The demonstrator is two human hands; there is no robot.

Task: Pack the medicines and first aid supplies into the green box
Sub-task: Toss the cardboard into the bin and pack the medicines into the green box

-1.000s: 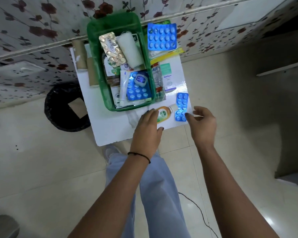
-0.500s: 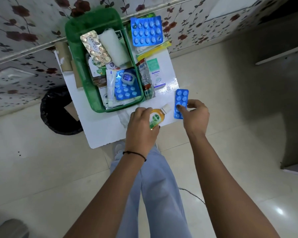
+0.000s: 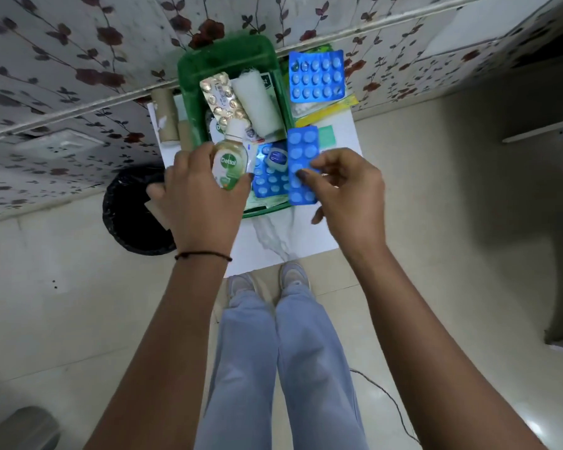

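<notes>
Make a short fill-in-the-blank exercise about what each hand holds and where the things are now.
1. The left hand holds a small ____ with a white cap.
2. The right hand holds a narrow blue ____ strip.
3. The white gauze roll lies inside the ____ box.
4. The large blue blister pack lies ____ the box.

Missing words: bottle; blister; green; outside

Dettol bottle [image 3: 229,159] and narrow blue blister strip [image 3: 301,157], both held above the half-filled green box [image 3: 189,79].

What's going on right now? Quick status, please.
Left hand holds Dettol bottle, right hand holds blue pill strip. Both over green box. Box crowded already.
</notes>
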